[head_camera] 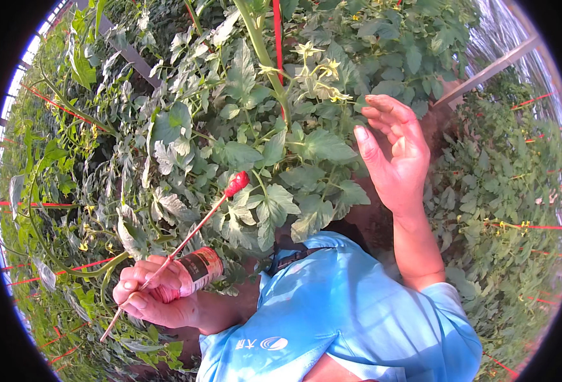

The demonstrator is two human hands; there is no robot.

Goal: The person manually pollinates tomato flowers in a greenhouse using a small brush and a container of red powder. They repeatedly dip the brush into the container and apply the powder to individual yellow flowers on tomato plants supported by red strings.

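Observation:
My left hand (154, 291) grips a small labelled bottle (202, 268) together with a thin stick (192, 232). The bottle lies tilted in the hand and bears writing; red shows at its lower part. At the stick's upper end is a bulbous tip (237, 184) coated wet red, in front of tomato leaves (274, 207). Raised and holding nothing, my right hand (395, 148) has its thumb apart from its curved fingers. Just left of its fingertips hangs a cluster of pale yellow tomato flowers (326, 71). A thick green stem (266, 62) rises behind the cluster.
A red string (278, 38) runs along the stem. More tomato plants (496, 181) stand to the right, with red strings among them. At left, a curved stem (83, 272) passes close to my left hand. A metal bar (488, 69) slants at upper right, near plastic sheeting (500, 33).

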